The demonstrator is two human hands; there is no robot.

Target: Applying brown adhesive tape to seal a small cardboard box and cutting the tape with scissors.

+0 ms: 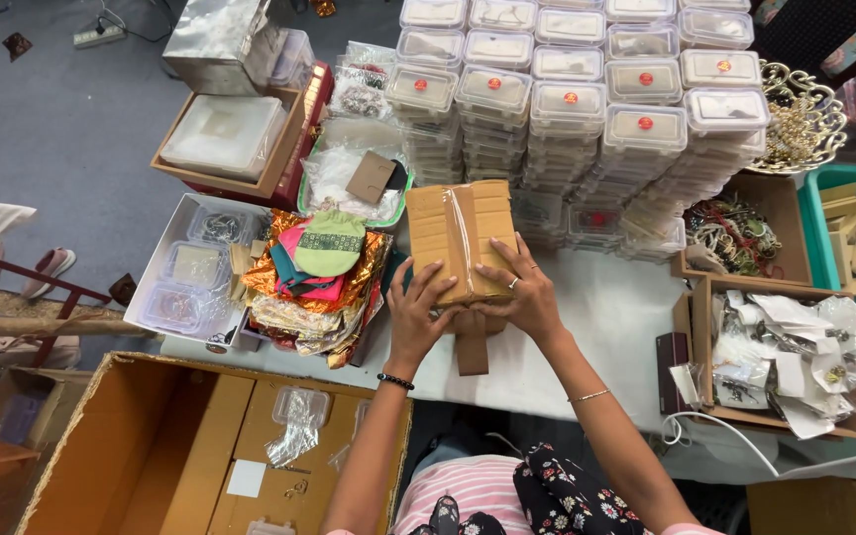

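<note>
**Both hands on a taped bundle of flat cartons**

Scanning left to right: one big open shipping carton (151, 446) at lower left with a clear plastic box (301, 406) inside; one white tray (185, 272) of small clear boxes; one heap of gold foil and cloth pouches (324, 277). Centre: left hand (416, 312) and right hand (522, 292) both clasp one tan cardboard bundle (458, 233), bound with clear tape, resting on the white table (606, 327). Fingers curl over its near edge (firm hold, not pinched). Step in hand looks like steadying or turning the bundle; any next move needs a two-handed lift. Behind: stacked clear lidded boxes (587, 109), roughly five columns across, too many to count. Right: two brown trays, one of bangles (735, 233), one of packets (795, 362).
</note>
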